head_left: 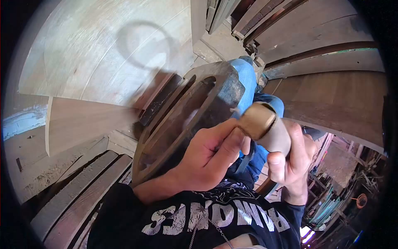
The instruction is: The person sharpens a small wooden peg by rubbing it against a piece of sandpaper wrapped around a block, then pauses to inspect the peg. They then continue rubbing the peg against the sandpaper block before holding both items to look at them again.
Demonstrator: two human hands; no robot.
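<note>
A short roll of stiff, paper-like material, tan on one part and pale grey on the other, is held up between both hands in front of my chest. My left hand is closed, its thumb and forefinger pinching the roll's tan left edge. My right hand wraps its fingers round the pale part from the right. The roll is slightly blurred, and what lies inside it is hidden. Just beyond my left hand stands a dark, worn wooden piece with rounded ends and long slots, close to my legs.
A large pale wooden panel stands at upper left, with a ring-shaped shadow on it. Wooden slats lie at lower left. Wide boards stretch along the right. Further right is a cluttered area with a coiled orange cord.
</note>
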